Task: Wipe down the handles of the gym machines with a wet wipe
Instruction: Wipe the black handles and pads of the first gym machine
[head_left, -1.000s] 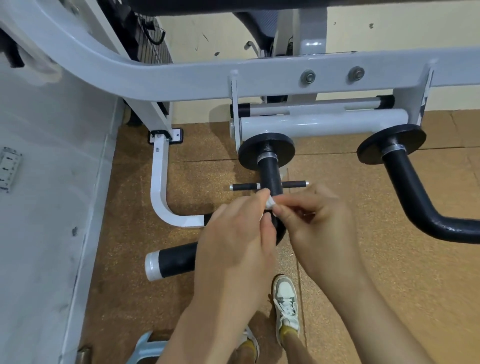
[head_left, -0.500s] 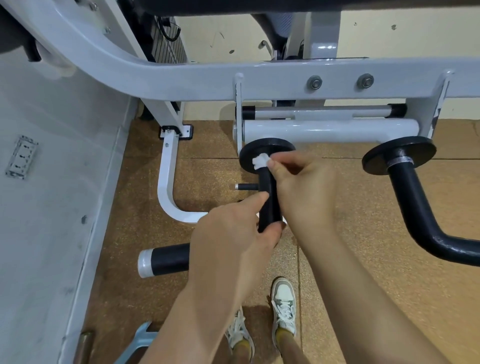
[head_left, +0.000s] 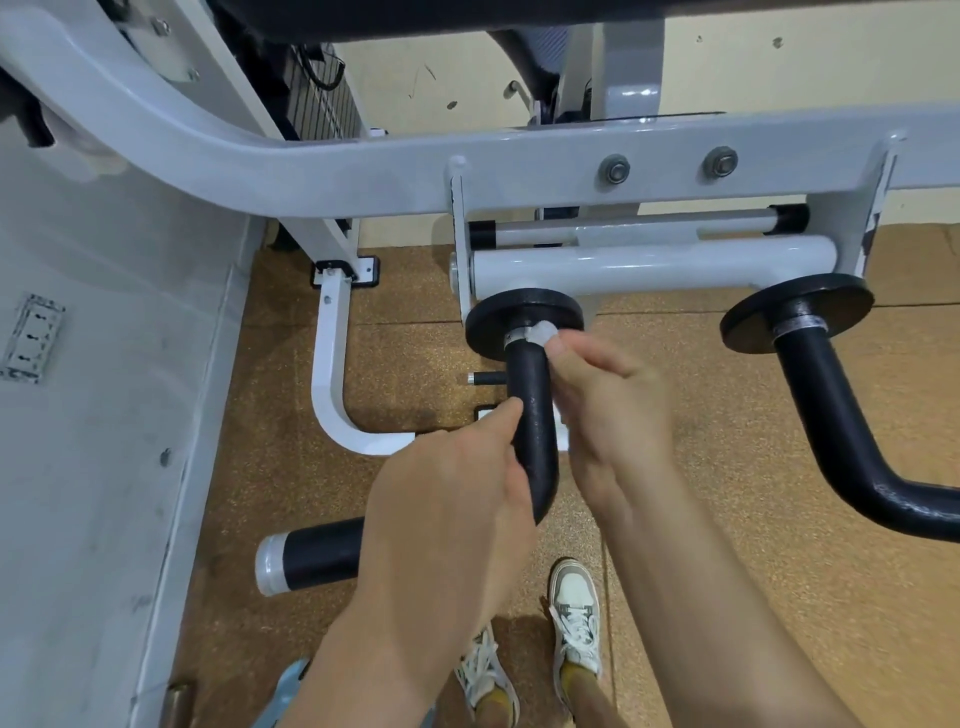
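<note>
A black curved handle (head_left: 531, 395) hangs from a black disc (head_left: 498, 317) on the white machine frame (head_left: 322, 166). My left hand (head_left: 457, 504) grips the lower bend of this handle. My right hand (head_left: 608, 400) pinches a small white wet wipe (head_left: 540, 332) against the top of the handle, just under the disc and by its silver ring. A second black handle (head_left: 831, 415) with its own disc hangs to the right, untouched.
A grey wall (head_left: 104, 389) with a socket plate (head_left: 31, 338) runs along the left. A white floor leg (head_left: 332, 384) and a black foam roller (head_left: 317, 556) lie below left. My shoes (head_left: 574, 613) stand on cork floor.
My right hand carried the wipe from the handle's lower part up to its top by the disc. My left hand moved onto the handle's bend and now grips it.
</note>
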